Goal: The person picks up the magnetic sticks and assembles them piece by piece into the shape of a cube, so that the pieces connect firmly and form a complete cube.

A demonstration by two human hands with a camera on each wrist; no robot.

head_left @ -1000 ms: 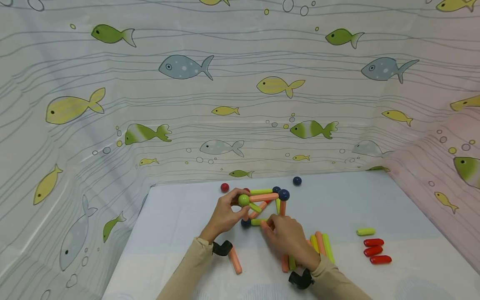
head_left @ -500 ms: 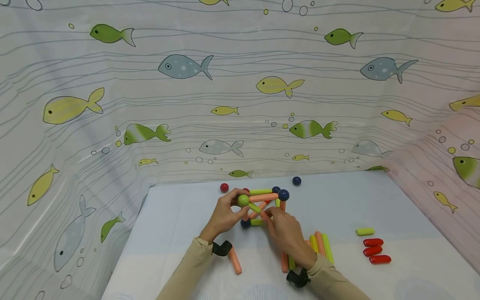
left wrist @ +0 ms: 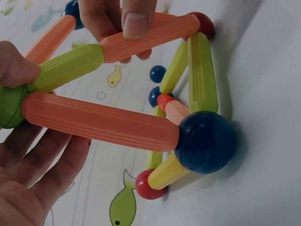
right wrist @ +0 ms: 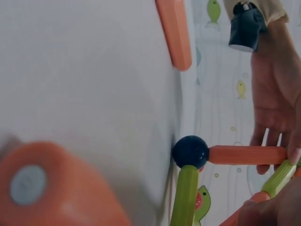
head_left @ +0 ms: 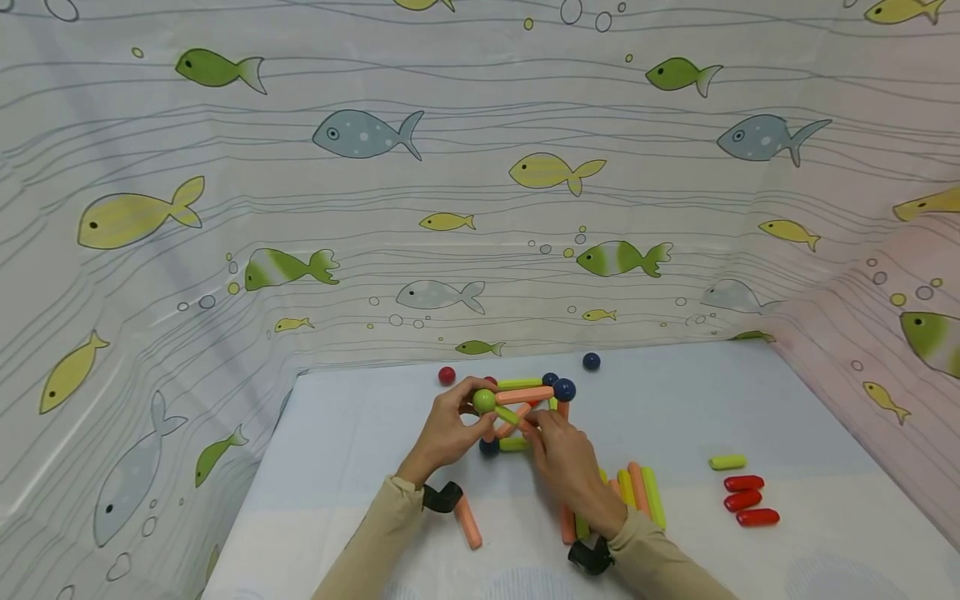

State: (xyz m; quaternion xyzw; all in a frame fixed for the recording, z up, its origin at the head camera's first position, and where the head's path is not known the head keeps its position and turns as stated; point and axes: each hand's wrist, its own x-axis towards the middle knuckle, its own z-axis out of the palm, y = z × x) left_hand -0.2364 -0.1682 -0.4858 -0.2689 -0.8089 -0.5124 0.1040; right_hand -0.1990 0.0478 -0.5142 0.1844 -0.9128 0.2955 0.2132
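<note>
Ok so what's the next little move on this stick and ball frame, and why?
Probably seat the orange stick firmly against the red ball. The right hand pinches it, it runs end to end with a green stick, and the left hand steadies the green ball.

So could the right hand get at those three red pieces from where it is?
Probably yes: the red pieces lie in the open on the table to the right hand's side, nothing between, though it's busy at the frame.

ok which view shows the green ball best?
Head view: the whole green ball shows at the frame's corner, gripped by the left hand. Left wrist catches only an edge of it behind the thumb. Right wrist doesn't show it.
</note>
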